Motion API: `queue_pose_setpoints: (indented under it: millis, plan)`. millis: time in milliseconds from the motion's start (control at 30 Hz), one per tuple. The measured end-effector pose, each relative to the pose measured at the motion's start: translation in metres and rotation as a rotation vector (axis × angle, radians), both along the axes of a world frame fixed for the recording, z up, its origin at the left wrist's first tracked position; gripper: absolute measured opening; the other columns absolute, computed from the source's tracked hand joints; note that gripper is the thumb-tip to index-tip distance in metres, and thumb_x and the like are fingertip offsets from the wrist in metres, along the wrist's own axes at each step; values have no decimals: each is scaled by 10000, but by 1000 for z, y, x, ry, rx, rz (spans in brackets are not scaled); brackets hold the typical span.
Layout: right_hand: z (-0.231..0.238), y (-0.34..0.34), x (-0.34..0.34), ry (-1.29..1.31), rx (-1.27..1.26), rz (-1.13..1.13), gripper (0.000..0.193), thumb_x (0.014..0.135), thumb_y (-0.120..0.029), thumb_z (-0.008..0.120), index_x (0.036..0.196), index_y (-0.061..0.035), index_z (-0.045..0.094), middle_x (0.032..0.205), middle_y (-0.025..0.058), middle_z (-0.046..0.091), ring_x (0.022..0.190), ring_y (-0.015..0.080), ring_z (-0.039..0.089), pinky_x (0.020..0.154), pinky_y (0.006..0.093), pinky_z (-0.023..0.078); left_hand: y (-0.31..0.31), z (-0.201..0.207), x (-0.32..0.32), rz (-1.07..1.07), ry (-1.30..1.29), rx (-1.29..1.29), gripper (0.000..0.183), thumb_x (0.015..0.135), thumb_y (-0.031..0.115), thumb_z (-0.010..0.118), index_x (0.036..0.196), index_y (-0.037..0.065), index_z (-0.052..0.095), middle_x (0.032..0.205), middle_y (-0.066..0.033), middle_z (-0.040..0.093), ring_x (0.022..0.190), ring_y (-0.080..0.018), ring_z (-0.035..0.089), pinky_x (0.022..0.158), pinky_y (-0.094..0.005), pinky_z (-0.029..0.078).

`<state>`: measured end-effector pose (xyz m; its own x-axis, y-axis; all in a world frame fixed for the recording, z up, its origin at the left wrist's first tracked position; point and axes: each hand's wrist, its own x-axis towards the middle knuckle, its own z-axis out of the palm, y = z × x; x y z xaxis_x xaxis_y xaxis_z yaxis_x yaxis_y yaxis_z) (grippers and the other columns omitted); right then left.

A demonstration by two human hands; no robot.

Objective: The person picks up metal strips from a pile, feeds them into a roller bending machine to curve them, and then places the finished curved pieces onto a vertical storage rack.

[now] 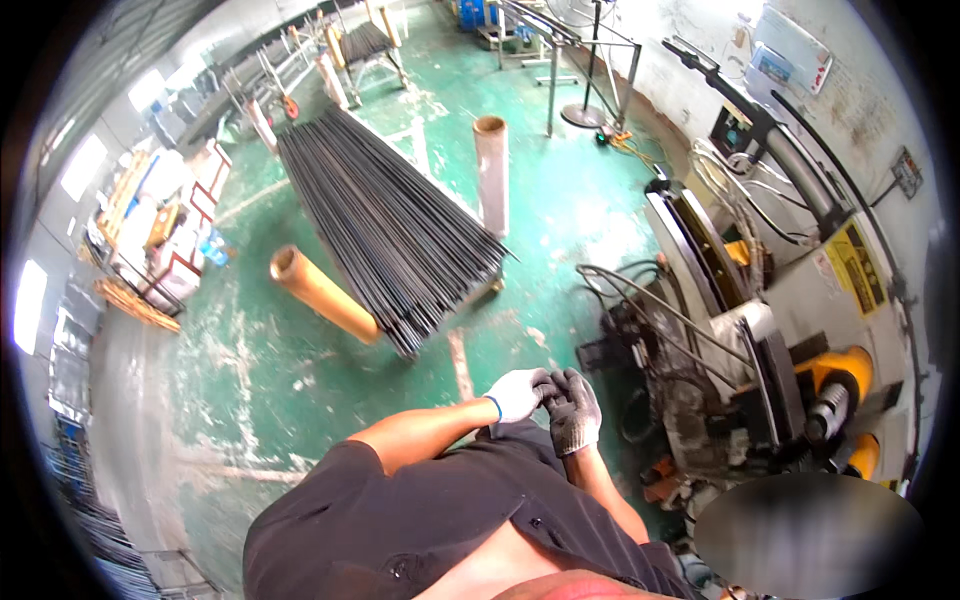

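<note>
Both hands wear white work gloves with grey-coated fingers, and they meet in front of my waist. My left hand point(522, 394) reaches in with its fingers curled against the fingers of my right hand point(575, 412). My right hand is closed too, its fingers bent and pressed together. Whatever may be between the fingers is too small or hidden to tell. Beyond them lies a long stack of dark, thin metal rods point(390, 220), whose near ends are a short way from my gloves and touch neither hand.
Thick tubes flank the rods: a yellow-brown one point(325, 295) leaning left and an upright pale one point(492, 175) at right. A machine with yellow parts point(840, 385) and hoses point(670, 320) stands close on my right. Boxes point(180, 250) sit left; a metal frame point(570, 50) stands farther off.
</note>
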<state>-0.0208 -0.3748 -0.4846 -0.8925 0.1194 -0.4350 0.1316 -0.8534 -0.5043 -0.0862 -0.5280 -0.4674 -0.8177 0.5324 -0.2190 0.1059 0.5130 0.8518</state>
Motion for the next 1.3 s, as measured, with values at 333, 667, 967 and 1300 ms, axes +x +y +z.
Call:
queue_pose_setpoints:
  millis: [333,667,967,1300]
  plan:
    - [63,-99,-151,73,327,431,408,1040,-133,626,1395,47,534,1265,162,655,1173,276,651,1046,400,532,-100,5,-105,561,-139,-28,243,1041,264,582,1151,70,677,968,-172,720,892,-345,697,756,-448,567]
    - [81,-145,-206,149,445,118,411,1065,-137,596,1417,56,507,1289,169,641,1136,249,658,996,389,561,-142,42,-193,144,-474,363,392,1087,381,556,1186,13,651,955,-89,706,762,-180,699,683,-335,582]
    - [74,-174,-228,184,488,19,452,1016,-84,638,1424,69,518,1326,150,638,1232,217,602,1094,348,468,-145,21,-232,200,170,-27,303,1005,248,553,1152,32,706,1018,-196,753,971,-359,729,840,-447,565]
    - [99,-172,-242,169,523,138,485,1027,-53,605,1475,68,461,1363,180,612,1313,283,572,1152,385,449,-154,3,-268,232,-16,292,182,1012,145,559,1025,20,691,788,-88,673,702,-158,651,661,-346,545]
